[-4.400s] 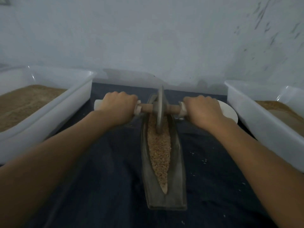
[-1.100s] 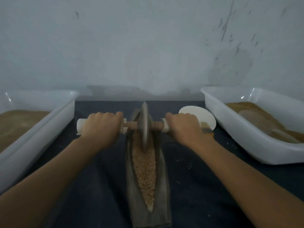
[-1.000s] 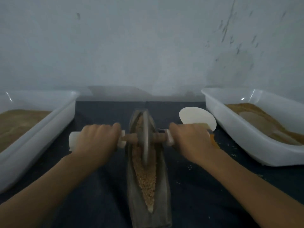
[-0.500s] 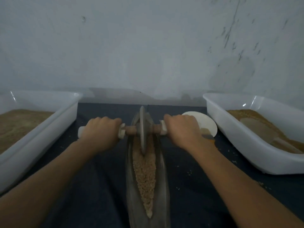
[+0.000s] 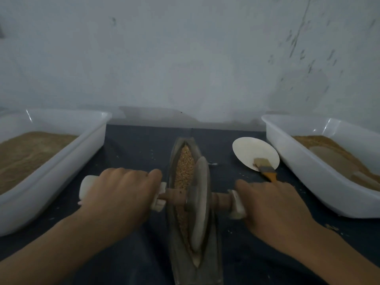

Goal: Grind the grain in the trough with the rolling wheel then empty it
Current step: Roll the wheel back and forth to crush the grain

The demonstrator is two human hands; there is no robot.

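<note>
With our left hand [image 5: 121, 194] and right hand [image 5: 269, 204] each grasping the white-capped wooden axle [image 5: 174, 197], we should keep the grey stone wheel [image 5: 200, 202] upright, rolling evenly over the tan grain [image 5: 185, 163] in the narrow dark boat-shaped trough [image 5: 174, 254].

We see a white tub [image 5: 67, 161] at the left of the dark counter [image 5: 133, 149], holding brown meal. Another white tub [image 5: 320, 179] sits at the right. Between them lies a white plate [image 5: 250, 149] with a brush [image 5: 264, 167] resting on its near edge.
</note>
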